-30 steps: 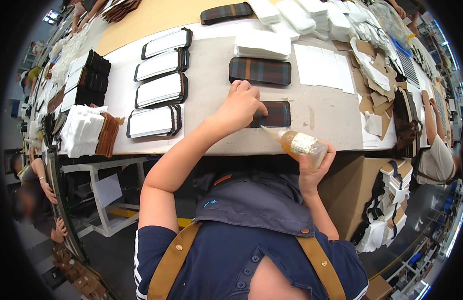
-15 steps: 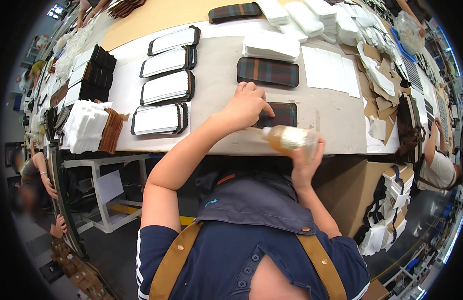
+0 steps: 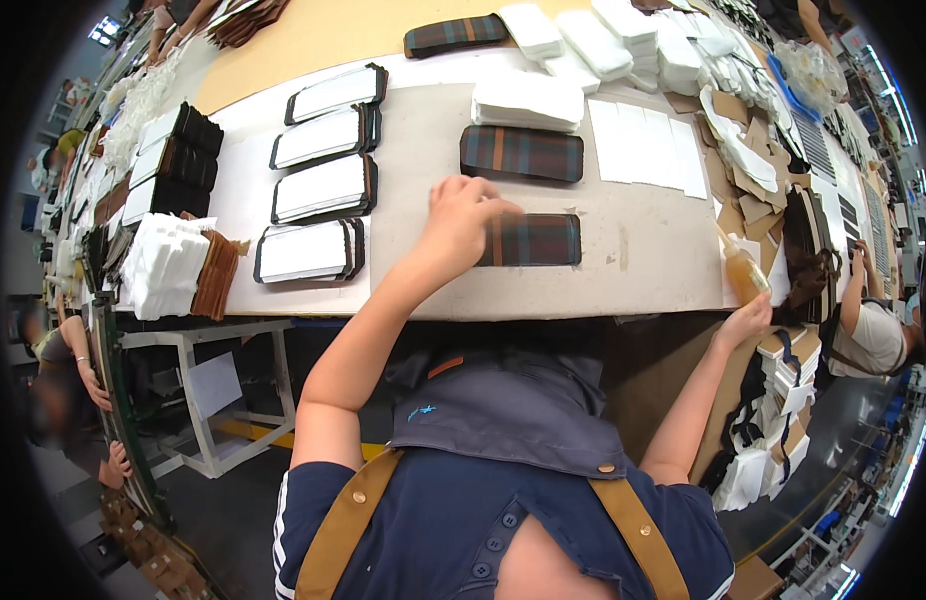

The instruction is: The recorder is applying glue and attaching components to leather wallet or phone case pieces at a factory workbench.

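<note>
A person leans over a long work surface (image 3: 623, 270) covered in pale paper. The left hand (image 3: 463, 215) rests with fingers curled down on the left end of a dark plaid rectangular piece (image 3: 538, 240) lying flat near the front edge, seemingly pinning it so it cannot slide. The right hand (image 3: 745, 318) is out at the right front edge, fingers wrapped around the base of a squeeze bottle of amber liquid (image 3: 743, 270), probably glue, which stands on the surface with its nozzle up, well apart from the piece. A second plaid piece (image 3: 521, 152) lies just behind the first, with a stack of white sheets (image 3: 528, 100) behind that. To the left sit four black-framed white panels (image 3: 321, 190) in a column, then piles of white and brown material (image 3: 178, 265). Cardboard cut-outs (image 3: 753, 190) crowd the surface close behind the bottle. Another person's arm (image 3: 858, 290) shows at far right.
</note>
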{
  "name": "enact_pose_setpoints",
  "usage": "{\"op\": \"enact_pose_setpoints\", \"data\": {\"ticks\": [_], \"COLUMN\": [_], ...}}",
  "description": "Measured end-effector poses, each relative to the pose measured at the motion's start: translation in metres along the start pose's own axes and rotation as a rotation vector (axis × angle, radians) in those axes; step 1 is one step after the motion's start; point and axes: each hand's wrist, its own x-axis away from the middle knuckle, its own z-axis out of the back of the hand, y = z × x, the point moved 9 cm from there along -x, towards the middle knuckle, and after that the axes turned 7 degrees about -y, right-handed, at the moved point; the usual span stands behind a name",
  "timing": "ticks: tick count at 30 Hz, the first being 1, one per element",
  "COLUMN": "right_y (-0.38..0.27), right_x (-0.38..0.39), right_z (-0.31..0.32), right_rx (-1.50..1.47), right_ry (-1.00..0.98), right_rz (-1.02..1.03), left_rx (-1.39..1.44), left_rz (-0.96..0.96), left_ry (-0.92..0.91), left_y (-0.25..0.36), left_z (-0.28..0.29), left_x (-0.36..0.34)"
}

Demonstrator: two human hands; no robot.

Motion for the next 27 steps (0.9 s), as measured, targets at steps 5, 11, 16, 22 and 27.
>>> {"op": "enact_pose_setpoints", "data": {"ticks": [5, 11, 16, 22, 27], "right_y": [-0.193, -0.358, -0.385, -0.391, -0.377], "right_x": [0.055, 0.11, 0.122, 0.111, 0.087], "right_z": [-0.05, -0.251, -0.314, -0.315, -0.334], "right_rx": [-0.058, -0.337, -0.032, -0.208, -0.303], "right_ry": [0.205, -0.553, -0.501, -0.564, -0.77], "right_rz": [0.598, 0.852, 1.17, 1.041, 0.754], "left_rx": [-0.001, -0.022, -0.017, -0.029, -0.156], "left_rz": [0.188, 0.149, 0.121, 0.068, 0.025], "left_ry": [0.224, 0.269, 0.274, 0.288, 0.372], "left_y": [-0.023, -0.016, -0.008, -0.025, -0.029], "left_z": [0.031, 0.035, 0.041, 0.045, 0.041], "left_x": [0.021, 0.01, -0.006, -0.041, -0.068]}}
